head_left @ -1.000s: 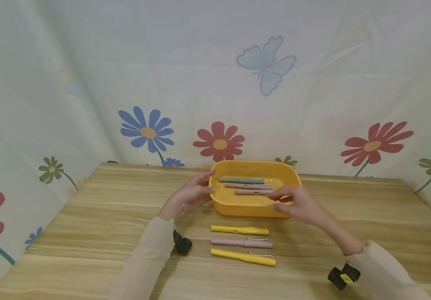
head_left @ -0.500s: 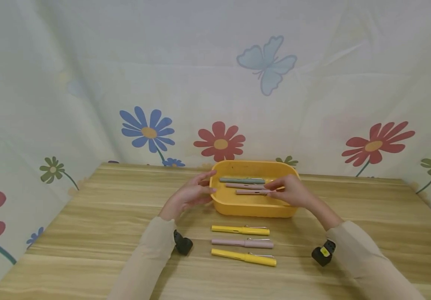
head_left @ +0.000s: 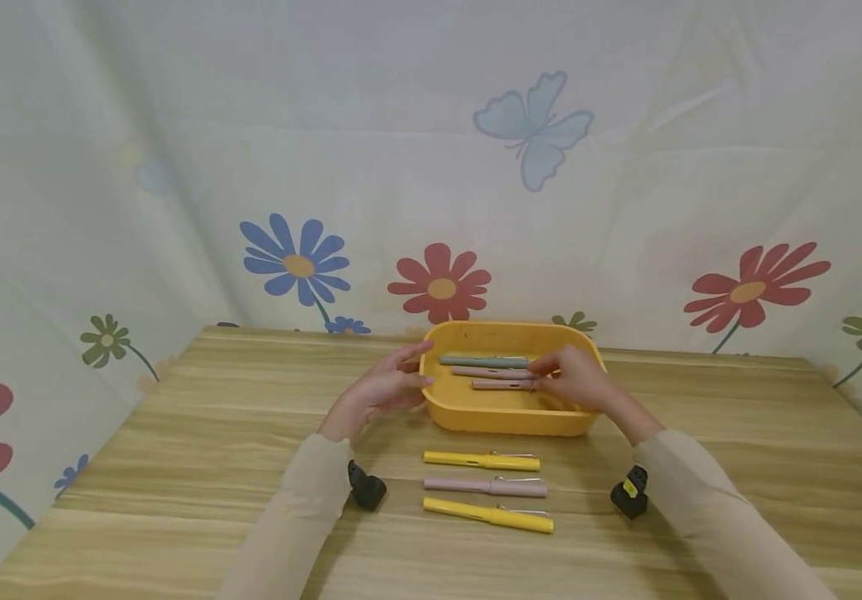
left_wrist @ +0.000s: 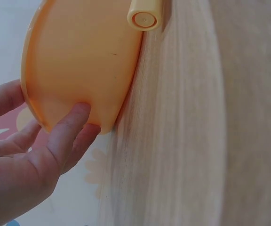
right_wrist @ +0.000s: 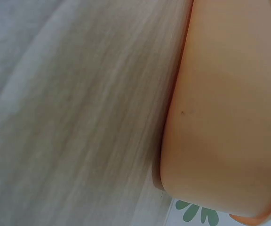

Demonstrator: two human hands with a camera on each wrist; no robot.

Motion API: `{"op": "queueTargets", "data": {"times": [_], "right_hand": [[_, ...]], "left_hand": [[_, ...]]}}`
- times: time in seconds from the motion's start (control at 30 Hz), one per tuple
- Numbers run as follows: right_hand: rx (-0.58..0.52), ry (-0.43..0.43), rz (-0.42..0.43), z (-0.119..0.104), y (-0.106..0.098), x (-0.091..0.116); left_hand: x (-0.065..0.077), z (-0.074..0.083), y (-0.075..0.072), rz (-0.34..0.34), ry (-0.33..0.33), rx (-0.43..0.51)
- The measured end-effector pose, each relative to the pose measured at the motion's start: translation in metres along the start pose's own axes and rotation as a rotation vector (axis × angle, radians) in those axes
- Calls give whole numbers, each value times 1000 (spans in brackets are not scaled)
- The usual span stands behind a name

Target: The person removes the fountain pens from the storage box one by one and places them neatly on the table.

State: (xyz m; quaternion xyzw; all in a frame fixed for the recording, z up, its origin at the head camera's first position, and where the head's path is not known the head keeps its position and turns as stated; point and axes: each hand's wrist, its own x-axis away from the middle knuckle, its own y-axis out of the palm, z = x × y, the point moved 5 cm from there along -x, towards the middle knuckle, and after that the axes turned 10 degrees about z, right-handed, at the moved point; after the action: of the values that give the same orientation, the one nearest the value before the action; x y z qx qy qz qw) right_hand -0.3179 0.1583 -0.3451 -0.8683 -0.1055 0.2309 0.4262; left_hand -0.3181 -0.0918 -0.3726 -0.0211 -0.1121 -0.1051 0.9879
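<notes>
A yellow plastic tray stands at the back of the table, holding a grey-green pen and two dusty-pink pens. At the tray's left end my left hand rests its fingers against the rim and outer wall; the left wrist view shows the fingertips on that wall. My right hand reaches in over the right side, with thumb and forefinger around the right end of the farther pink pen. The nearer pink pen lies just in front, its right end by the thumb. The right wrist view shows the tray's outer wall.
In front of the tray lie a yellow pen, a lilac pen and another yellow pen, roughly parallel. A flower-printed curtain hangs behind the wood-grain table.
My right hand has moved left and slightly up inside the tray, bringing its fingertips onto the right ends of the pens. The left hand and the pens have stayed in place.
</notes>
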Motion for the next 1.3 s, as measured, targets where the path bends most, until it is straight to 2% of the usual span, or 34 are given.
{"op": "queueTargets", "data": {"times": [0.17, 0.37, 0.67, 0.8, 1.07, 1.3], "right_hand": [[22, 9, 25, 1, 4, -8], [26, 20, 9, 0, 12, -18], [130, -49, -8, -1, 19, -28], [162, -69, -29, -3, 21, -31], [221, -17, -113, -4, 28, -37], [258, -38, -131, -7, 31, -38]], "left_hand": [[0, 0, -1, 5, 0, 4], [0, -1, -1, -3, 2, 12], [0, 0, 0, -9, 2, 9], [0, -1, 0, -10, -1, 3], [1, 0, -1, -4, -7, 2], [1, 0, 0, 5, -8, -1]]}}
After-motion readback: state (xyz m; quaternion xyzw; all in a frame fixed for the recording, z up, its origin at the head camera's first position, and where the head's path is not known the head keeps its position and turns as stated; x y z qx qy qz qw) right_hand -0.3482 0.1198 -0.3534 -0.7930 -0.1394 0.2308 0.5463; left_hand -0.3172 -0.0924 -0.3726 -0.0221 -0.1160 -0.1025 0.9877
